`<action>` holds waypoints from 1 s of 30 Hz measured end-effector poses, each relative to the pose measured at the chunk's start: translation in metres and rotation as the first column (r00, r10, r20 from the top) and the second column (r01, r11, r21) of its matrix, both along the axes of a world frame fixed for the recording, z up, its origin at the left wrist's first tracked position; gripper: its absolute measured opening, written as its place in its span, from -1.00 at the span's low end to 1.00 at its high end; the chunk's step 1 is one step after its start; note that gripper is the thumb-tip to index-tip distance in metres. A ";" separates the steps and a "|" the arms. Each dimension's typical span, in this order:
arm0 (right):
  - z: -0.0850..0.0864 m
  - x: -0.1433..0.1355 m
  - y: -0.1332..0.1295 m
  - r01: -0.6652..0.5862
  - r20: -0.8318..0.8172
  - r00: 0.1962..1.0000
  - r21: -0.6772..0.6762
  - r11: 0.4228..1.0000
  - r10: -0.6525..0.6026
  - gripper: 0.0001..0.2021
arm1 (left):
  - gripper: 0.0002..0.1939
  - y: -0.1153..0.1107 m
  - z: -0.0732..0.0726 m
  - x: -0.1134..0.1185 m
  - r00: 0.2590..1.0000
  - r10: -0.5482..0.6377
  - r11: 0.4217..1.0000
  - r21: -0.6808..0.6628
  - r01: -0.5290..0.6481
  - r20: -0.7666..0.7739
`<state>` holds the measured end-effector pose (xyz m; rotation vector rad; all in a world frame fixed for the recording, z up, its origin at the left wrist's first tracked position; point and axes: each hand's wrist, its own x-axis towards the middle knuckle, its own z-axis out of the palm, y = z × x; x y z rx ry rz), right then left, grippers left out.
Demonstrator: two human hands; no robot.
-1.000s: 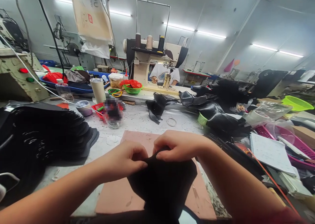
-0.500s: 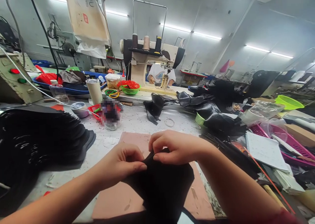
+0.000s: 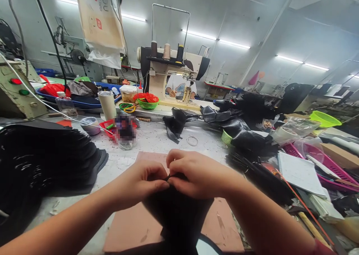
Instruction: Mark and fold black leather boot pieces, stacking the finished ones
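A piece of black leather-like material point(image 3: 179, 217) hangs between my hands, over a pinkish board point(image 3: 131, 229) on the table. My left hand point(image 3: 140, 182) pinches its upper edge between thumb and fingers. Right beside it, my right hand point(image 3: 193, 172) grips the same edge with curled fingers, so the two thumbs nearly meet. The edge itself is mostly hidden by my fingers. The lower end of the piece drops toward the bottom of the view.
A tall stack of black pieces point(image 3: 56, 157) lies at left. Ahead stands a sewing machine point(image 3: 159, 75), with a person point(image 3: 179, 86) behind it. Black leather pieces point(image 3: 241, 128), a notebook point(image 3: 301, 172) and a magenta basket point(image 3: 331, 172) crowd the right. A cream tumbler point(image 3: 107, 104) stands back left.
My right hand has shifted slightly left, closer to my left hand. The black piece's upper edge is drawn together, and its right side has swung inward.
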<state>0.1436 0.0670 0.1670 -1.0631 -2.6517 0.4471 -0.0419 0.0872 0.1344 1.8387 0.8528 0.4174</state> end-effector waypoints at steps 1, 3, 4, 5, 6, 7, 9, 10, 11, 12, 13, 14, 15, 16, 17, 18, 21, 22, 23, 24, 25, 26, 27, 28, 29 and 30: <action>0.000 0.001 -0.001 0.030 -0.012 0.999 0.013 0.999 -0.030 -0.93 | -0.83 -0.001 0.000 0.001 0.999 0.044 0.999 -0.001 -0.044 0.006; 0.000 0.002 -0.003 0.077 -0.040 0.996 0.029 0.997 -0.076 -0.92 | -0.83 -0.003 -0.001 0.003 0.992 0.127 0.992 -0.005 -0.127 0.010; 0.000 0.003 -0.004 0.088 -0.054 0.995 0.030 0.996 -0.086 -0.91 | -0.82 -0.004 -0.002 0.003 0.987 0.159 0.987 -0.010 -0.159 0.014; 0.000 0.003 -0.004 0.092 -0.068 0.994 0.029 0.995 -0.090 -0.89 | -0.80 -0.005 -0.003 0.004 0.983 0.184 0.983 -0.017 -0.184 0.025; 0.000 0.003 -0.004 0.095 -0.082 0.992 0.024 0.995 -0.093 -0.88 | -0.79 -0.006 -0.003 0.005 0.978 0.202 0.979 -0.022 -0.201 0.045; 0.000 0.003 -0.003 0.101 -0.096 0.990 0.014 0.995 -0.099 -0.87 | -0.78 -0.007 -0.004 0.005 0.975 0.213 0.977 -0.023 -0.212 0.070; 0.001 0.003 -0.003 0.111 -0.120 0.986 -0.015 0.994 -0.112 -0.87 | -0.78 -0.009 -0.004 0.006 0.967 0.226 0.974 -0.003 -0.227 0.121; 0.001 0.004 -0.002 0.117 -0.128 0.984 -0.031 0.993 -0.120 -0.87 | -0.79 -0.010 -0.004 0.006 0.963 0.231 0.972 0.017 -0.236 0.141; 0.001 0.004 -0.002 0.125 -0.132 0.983 -0.045 0.991 -0.129 -0.87 | -0.80 -0.010 -0.004 0.006 0.960 0.233 0.970 0.038 -0.241 0.154; 0.002 0.004 -0.002 0.130 -0.133 0.982 -0.055 0.990 -0.137 -0.87 | -0.80 -0.010 -0.003 0.006 0.962 0.226 0.970 0.056 -0.237 0.157; 0.002 0.005 -0.002 0.135 -0.134 0.981 -0.060 0.989 -0.142 -0.88 | -0.80 -0.009 -0.002 0.006 0.967 0.206 0.973 0.071 -0.218 0.148; 0.002 0.006 -0.002 0.140 -0.134 0.980 -0.062 0.988 -0.148 -0.89 | -0.80 -0.007 0.000 0.006 0.977 0.173 0.980 0.082 -0.184 0.127; 0.001 0.006 -0.002 0.145 -0.134 0.979 -0.059 0.988 -0.152 -0.90 | -0.82 -0.006 0.001 0.007 0.988 0.125 0.987 0.090 -0.133 0.093; 0.001 0.006 -0.003 0.147 -0.133 0.979 -0.053 0.988 -0.153 -0.91 | -0.84 -0.004 0.003 0.007 0.996 0.075 0.992 0.100 -0.079 0.049; 0.000 0.006 -0.003 0.147 -0.131 0.980 -0.046 0.988 -0.152 -0.92 | -0.86 -0.002 0.004 0.007 1.000 0.030 0.993 0.115 -0.030 0.005; 0.000 0.006 -0.003 0.144 -0.129 0.981 -0.038 0.989 -0.148 -0.92 | -0.88 -0.001 0.006 0.008 1.000 -0.004 0.991 0.133 0.008 -0.030; 0.000 0.006 -0.004 0.127 -0.127 0.984 -0.018 0.992 -0.128 -0.92 | -0.93 0.003 0.006 0.008 0.999 -0.038 0.990 0.138 0.042 -0.028; 0.000 0.006 -0.004 0.123 -0.131 0.984 -0.012 0.992 -0.123 -0.93 | -0.90 0.003 0.006 0.008 1.000 -0.030 0.992 0.121 0.030 -0.004; 0.000 0.006 -0.005 0.123 -0.138 0.983 -0.003 0.992 -0.122 -0.94 | -0.89 0.004 0.006 0.008 1.000 -0.018 0.995 0.099 0.016 0.018; 0.001 0.007 -0.005 0.128 -0.147 0.981 0.007 0.992 -0.126 -0.95 | -0.88 0.005 0.005 0.008 0.999 0.001 0.997 0.083 -0.003 0.032; 0.000 0.007 -0.005 0.141 -0.155 0.978 0.018 0.990 -0.136 -0.95 | -0.89 0.005 0.005 0.009 0.999 0.019 0.997 0.078 -0.022 0.041; 0.000 0.008 -0.006 0.160 -0.162 0.975 0.034 0.987 -0.152 -0.95 | -0.89 0.006 0.005 0.009 0.999 0.033 0.996 0.082 -0.036 0.042; -0.001 0.008 -0.006 0.185 -0.166 0.971 0.054 0.981 -0.174 -0.93 | -0.89 0.006 0.005 0.010 0.998 0.040 0.995 0.091 -0.043 0.040; -0.002 0.008 -0.006 0.210 -0.167 0.966 0.076 0.975 -0.195 -0.92 | -0.88 0.006 0.006 0.011 0.998 0.044 0.994 0.097 -0.048 0.041; -0.003 0.008 -0.007 0.233 -0.165 0.963 0.098 0.968 -0.215 -0.91 | -0.86 0.006 0.006 0.012 0.998 0.048 0.994 0.099 -0.052 0.042; -0.004 0.008 -0.007 0.253 -0.162 0.959 0.121 0.960 -0.233 -0.91 | -0.84 0.006 0.006 0.013 0.998 0.056 0.993 0.097 -0.060 0.042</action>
